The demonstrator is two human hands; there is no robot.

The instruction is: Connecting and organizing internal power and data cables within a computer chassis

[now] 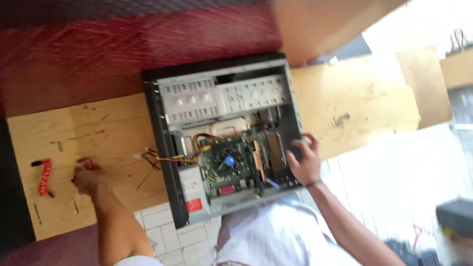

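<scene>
The open computer case [224, 138] lies on its side mid-tabletop [113, 138]. The right hand [304, 160] rests spread on the case's right edge; the left hand [87, 178], left of the case, closes on a small red item beside a red coiled cable [45, 176]. Seemingly tool-fetching; next needs a steady case.

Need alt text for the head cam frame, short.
An opened desktop computer case lies on a wooden board, circuit board and wiring exposed. The right hand rests on the case's edge; the left hand touches the board near a red coiled cable. The image is motion-blurred.
</scene>
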